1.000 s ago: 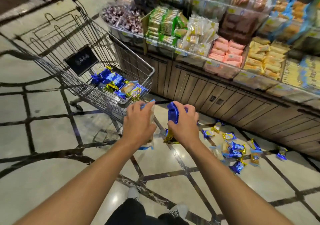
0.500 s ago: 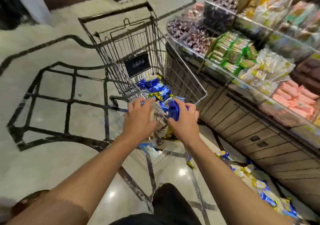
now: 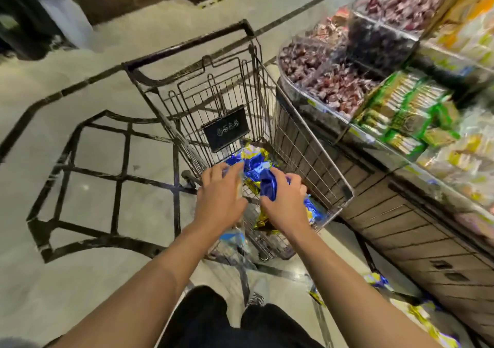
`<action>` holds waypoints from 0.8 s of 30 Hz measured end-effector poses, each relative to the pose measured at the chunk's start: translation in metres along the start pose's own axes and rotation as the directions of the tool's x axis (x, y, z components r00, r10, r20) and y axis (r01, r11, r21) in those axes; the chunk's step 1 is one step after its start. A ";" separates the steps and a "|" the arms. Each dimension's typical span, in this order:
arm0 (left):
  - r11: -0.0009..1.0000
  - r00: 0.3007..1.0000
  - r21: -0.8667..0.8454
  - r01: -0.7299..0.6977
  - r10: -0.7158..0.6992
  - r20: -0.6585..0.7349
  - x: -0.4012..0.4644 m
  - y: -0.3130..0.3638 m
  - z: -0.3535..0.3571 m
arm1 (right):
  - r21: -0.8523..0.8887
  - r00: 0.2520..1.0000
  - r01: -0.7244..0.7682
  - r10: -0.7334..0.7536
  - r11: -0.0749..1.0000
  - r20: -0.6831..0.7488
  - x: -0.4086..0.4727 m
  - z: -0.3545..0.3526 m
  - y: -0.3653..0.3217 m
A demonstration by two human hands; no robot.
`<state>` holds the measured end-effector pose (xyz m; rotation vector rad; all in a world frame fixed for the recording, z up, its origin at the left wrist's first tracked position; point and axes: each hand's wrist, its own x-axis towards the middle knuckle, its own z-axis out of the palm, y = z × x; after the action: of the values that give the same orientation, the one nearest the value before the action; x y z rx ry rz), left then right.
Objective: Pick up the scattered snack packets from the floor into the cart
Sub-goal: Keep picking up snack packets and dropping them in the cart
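Note:
A dark wire shopping cart (image 3: 347, 192) stands in front of me with several blue and gold snack packets (image 3: 254, 160) lying in its basket. My right hand (image 3: 284, 203) grips a blue packet (image 3: 268, 186) over the near end of the basket. My left hand (image 3: 220, 196) is beside it over the cart's near left edge, holding a pale packet (image 3: 235, 236) that hangs below the palm. More blue and yellow packets (image 3: 427, 318) lie on the floor at lower right.
A wooden display counter (image 3: 401, 227) with clear bins of wrapped sweets (image 3: 334, 88) and green packets (image 3: 401, 112) runs along the right, close to the cart. Pale marble floor (image 3: 93, 173) with dark inlaid lines spreads to the left. My dark trousers and shoe are below.
The view swung left from the floor packets toward the cart. Both hands, each with a packet, moved from in front of the cart to over its basket.

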<state>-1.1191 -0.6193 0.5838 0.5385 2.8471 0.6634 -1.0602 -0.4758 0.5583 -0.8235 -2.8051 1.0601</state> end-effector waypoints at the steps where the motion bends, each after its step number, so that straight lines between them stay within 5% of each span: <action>1: 1.000 1.000 -0.005 0.001 -0.001 0.004 0.013 -0.001 -0.002 | -0.001 1.000 -0.008 0.008 1.000 0.000 0.012 0.001 -0.003; 12: 0.992 0.984 -0.048 -0.120 0.125 0.126 0.164 -0.046 -0.007 | 0.000 0.982 -0.184 0.183 0.983 -0.052 0.115 0.030 -0.033; 24: 0.920 0.858 -0.040 -0.389 0.377 0.348 0.254 -0.042 0.015 | 0.156 0.861 -0.446 0.470 0.881 -0.193 0.145 0.034 -0.037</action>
<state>-1.3622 -0.5510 0.5309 1.1284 2.4340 0.5129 -1.2088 -0.4487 0.5330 -1.5445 -2.3928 1.0654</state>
